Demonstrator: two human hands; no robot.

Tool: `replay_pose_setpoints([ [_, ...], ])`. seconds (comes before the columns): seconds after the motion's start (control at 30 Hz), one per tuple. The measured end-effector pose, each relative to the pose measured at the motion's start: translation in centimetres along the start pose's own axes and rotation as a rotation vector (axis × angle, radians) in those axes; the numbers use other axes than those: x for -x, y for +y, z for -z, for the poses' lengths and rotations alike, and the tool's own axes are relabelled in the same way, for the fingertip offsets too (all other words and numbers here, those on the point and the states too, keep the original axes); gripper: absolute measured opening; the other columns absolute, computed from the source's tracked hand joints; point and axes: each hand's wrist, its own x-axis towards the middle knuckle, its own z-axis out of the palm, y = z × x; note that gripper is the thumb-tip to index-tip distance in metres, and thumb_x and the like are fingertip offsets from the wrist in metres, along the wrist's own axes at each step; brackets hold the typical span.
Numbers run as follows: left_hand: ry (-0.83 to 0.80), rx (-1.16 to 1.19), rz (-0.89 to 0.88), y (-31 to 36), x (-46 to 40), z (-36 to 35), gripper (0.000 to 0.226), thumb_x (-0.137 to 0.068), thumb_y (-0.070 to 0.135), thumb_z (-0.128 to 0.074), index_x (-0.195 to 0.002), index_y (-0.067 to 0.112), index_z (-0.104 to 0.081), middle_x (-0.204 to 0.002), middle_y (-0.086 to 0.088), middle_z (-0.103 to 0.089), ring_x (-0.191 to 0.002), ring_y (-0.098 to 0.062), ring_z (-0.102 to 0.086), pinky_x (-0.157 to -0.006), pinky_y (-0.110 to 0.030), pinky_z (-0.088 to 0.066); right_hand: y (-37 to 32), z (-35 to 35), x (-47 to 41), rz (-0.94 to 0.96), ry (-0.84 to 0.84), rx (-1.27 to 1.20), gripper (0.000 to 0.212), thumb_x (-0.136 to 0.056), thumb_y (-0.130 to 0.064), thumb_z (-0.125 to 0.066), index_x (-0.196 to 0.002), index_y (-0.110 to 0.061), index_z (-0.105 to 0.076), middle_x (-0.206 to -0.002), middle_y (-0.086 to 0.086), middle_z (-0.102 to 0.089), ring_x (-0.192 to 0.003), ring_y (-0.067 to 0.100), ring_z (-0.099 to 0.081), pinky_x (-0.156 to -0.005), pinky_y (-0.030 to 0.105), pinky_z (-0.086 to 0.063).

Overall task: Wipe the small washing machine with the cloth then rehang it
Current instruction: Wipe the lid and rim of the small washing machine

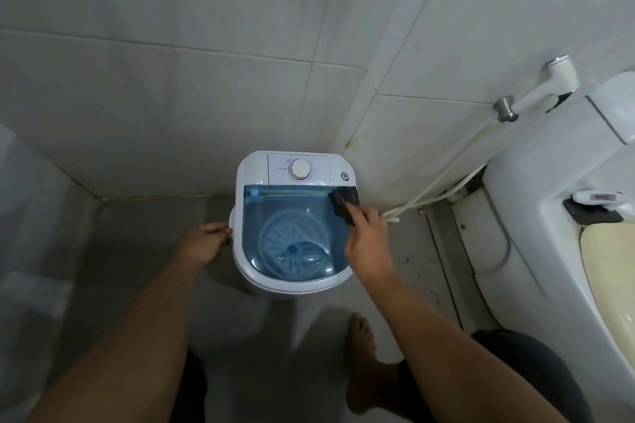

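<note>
The wiping step looks to be in hand: the right hand (367,240) is closed around a dark cloth (344,202), pressing it on the far right corner of the blue lid of the small washing machine (292,216), which stands on the floor in the tiled corner. The left hand (206,244) grips its left rim, fingers curled. Next, I'd judge, sweep the cloth across the lid.

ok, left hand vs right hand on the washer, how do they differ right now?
The left hand holds nothing and grips the left side rim of the washing machine. The right hand holds the dark cloth, pressed on the far right corner of the blue lid. Both touch the machine, one on each side.
</note>
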Motion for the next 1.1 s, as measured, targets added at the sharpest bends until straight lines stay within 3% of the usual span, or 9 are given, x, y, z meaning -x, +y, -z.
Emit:
replay_pose_setpoints([
  [0.23, -0.001, -0.028, 0.005, 0.2, 0.2, 0.0, 0.028, -0.092, 0.014, -0.064, -0.120, 0.012, -0.069, -0.105, -0.017, -0.071, -0.094, -0.025, -0.064, -0.075, -0.033, -0.047, -3.4, -0.4, 10.3, 0.436, -0.319, -0.131, 0.055, -0.087, -0.007, -0.056, -0.140, -0.022, -0.055, -0.135, 0.003, -0.054, -0.114, 0.027, -0.052, -0.098, 0.038, -0.050],
  [0.33, -0.002, -0.026, 0.009, 0.2, 0.1, 0.0, 0.027, -0.092, 0.015, -0.063, -0.119, 0.014, -0.070, -0.103, -0.016, -0.071, -0.094, -0.025, -0.064, -0.074, -0.033, -0.047, -1.3, 1.0, 6.0, 0.293, -0.158, -0.173, 0.055, -0.086, 0.001, -0.058, -0.137, -0.017, -0.060, -0.130, 0.005, -0.057, -0.111, 0.026, -0.053, -0.097, 0.042, -0.051],
  [0.47, 0.010, -0.037, 0.023, -0.1, -0.2, 0.3, 0.028, -0.089, 0.017, -0.067, -0.116, 0.012, -0.072, -0.103, -0.013, -0.075, -0.100, -0.027, -0.071, -0.093, -0.045, -0.052, 0.9, 0.7, 4.5, -0.065, 0.016, -0.080, 0.056, -0.087, 0.003, -0.058, -0.138, -0.019, -0.059, -0.124, 0.007, -0.055, -0.107, 0.026, -0.048, -0.094, 0.047, -0.052],
  [0.57, 0.003, -0.024, 0.025, 0.2, -0.3, 0.3, 0.030, -0.090, 0.014, -0.067, -0.119, 0.009, -0.070, -0.106, -0.016, -0.073, -0.103, -0.029, -0.070, -0.092, -0.045, -0.052, -1.5, -1.2, 9.4, 0.016, -0.015, -0.106, 0.054, -0.088, -0.005, -0.054, -0.139, -0.022, -0.058, -0.127, 0.006, -0.053, -0.109, 0.026, -0.050, -0.094, 0.045, -0.052],
  [0.7, -0.015, -0.054, 0.027, 0.6, 0.2, 0.1, 0.033, -0.091, 0.015, -0.065, -0.123, 0.009, -0.067, -0.112, -0.015, -0.071, -0.104, -0.028, -0.068, -0.093, -0.043, -0.051, -7.4, -2.6, 13.5, 0.230, -0.245, -0.243, 0.059, -0.085, -0.007, -0.051, -0.142, -0.022, -0.053, -0.135, 0.006, -0.051, -0.118, 0.028, -0.051, -0.100, 0.041, -0.048],
  [0.83, -0.034, -0.065, 0.019, 0.7, 0.5, 0.3, 0.034, -0.093, 0.015, -0.064, -0.125, 0.009, -0.065, -0.115, -0.015, -0.070, -0.100, -0.026, -0.067, -0.100, -0.042, -0.048, -7.1, -0.7, 10.0, 0.113, -0.073, -0.380, 0.055, -0.087, 0.001, -0.057, -0.139, -0.017, -0.057, -0.132, 0.004, -0.052, -0.121, 0.020, -0.051, -0.109, 0.030, -0.042],
  [0.93, -0.026, -0.042, 0.047, 0.8, 0.7, 0.3, 0.032, -0.090, 0.015, -0.066, -0.122, 0.012, -0.068, -0.116, -0.014, -0.072, -0.103, -0.026, -0.068, -0.096, -0.040, -0.050, -2.5, 0.5, 8.9, -0.119, 0.096, -0.306, 0.055, -0.090, 0.001, -0.060, -0.140, -0.022, -0.055, -0.130, -0.002, -0.047, -0.116, 0.012, -0.047, -0.102, 0.024, -0.043],
  [1.0, -0.016, -0.017, 0.042, 0.9, 1.0, 0.2, 0.030, -0.089, 0.013, -0.066, -0.119, 0.012, -0.069, -0.113, -0.015, -0.072, -0.104, -0.027, -0.068, -0.091, -0.037, -0.049, -0.8, 0.4, 9.9, -0.168, 0.065, -0.181, 0.055, -0.091, -0.003, -0.060, -0.141, -0.025, -0.051, -0.125, 0.000, -0.047, -0.110, 0.015, -0.047, -0.093, 0.032, -0.051],
  [1.1, -0.015, 0.010, 0.052, 1.2, 1.2, 0.0, 0.029, -0.090, 0.011, -0.065, -0.119, 0.009, -0.069, -0.111, -0.015, -0.071, -0.102, -0.025, -0.066, -0.092, -0.038, -0.048, -1.5, -0.6, 12.9, 0.015, -0.061, -0.102, 0.060, -0.086, -0.002, -0.062, -0.140, -0.025, -0.050, -0.128, 0.003, -0.047, -0.112, 0.021, -0.050, -0.093, 0.040, -0.053],
])
